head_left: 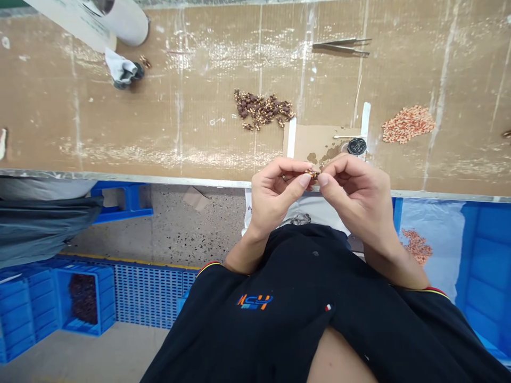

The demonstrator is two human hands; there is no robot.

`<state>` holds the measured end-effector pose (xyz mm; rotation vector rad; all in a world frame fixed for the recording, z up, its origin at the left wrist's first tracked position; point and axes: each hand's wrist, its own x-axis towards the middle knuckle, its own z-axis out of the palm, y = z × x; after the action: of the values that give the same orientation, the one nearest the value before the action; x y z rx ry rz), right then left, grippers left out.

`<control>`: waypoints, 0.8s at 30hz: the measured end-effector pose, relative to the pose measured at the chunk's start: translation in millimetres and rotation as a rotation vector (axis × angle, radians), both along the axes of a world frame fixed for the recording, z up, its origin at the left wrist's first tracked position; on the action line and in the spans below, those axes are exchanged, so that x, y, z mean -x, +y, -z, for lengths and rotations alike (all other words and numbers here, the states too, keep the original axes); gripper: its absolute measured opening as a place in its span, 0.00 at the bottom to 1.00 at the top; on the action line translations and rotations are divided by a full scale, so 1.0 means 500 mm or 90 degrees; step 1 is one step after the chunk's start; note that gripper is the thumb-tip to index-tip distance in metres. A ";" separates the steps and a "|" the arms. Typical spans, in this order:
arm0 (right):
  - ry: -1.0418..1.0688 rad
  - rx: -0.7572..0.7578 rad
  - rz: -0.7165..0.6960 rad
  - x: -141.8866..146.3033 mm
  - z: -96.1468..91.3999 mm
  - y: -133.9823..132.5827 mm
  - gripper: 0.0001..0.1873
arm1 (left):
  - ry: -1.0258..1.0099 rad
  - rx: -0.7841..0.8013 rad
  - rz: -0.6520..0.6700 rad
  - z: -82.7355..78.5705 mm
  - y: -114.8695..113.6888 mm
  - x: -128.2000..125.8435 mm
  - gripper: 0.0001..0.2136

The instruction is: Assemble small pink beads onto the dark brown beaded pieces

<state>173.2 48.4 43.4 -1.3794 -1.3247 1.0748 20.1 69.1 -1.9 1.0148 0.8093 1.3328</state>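
Observation:
My left hand [276, 190] and my right hand [356, 191] meet just over the table's near edge. Thumb and forefinger of each pinch a small brown-and-yellow piece [312, 174], partly hidden by the fingertips. Its exact kind is too small to make out. Beyond my left hand lies a pile of similar dark brown and yellow pieces [261, 108]. A cardboard sheet [315, 137] with dark stains and white strips at its sides lies beyond my fingers. On it are a cotton swab [346, 136] and a small round pot with a black top [356, 146].
Tweezers [341, 48] lie at the back of the table. To the right is a pile of small orange-and-white pieces [409, 124]. A bunched white-and-grey cloth [122, 68] lies back left, near a white cylinder [126, 22]. Blue crates [85, 300] stand on the floor at left.

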 end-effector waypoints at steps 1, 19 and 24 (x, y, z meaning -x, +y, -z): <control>-0.001 0.003 -0.002 0.000 0.000 0.000 0.22 | 0.006 0.010 -0.001 -0.001 -0.001 0.000 0.10; 0.102 0.044 -0.038 0.002 0.003 0.011 0.26 | -0.093 0.181 0.109 -0.016 0.014 0.011 0.16; 0.119 0.050 -0.036 0.000 0.011 0.012 0.27 | -0.068 0.201 0.102 -0.015 0.014 0.012 0.18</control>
<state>173.3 54.6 37.9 -1.2706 -1.2021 1.2737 14.2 76.1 5.5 0.7372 0.8093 1.0727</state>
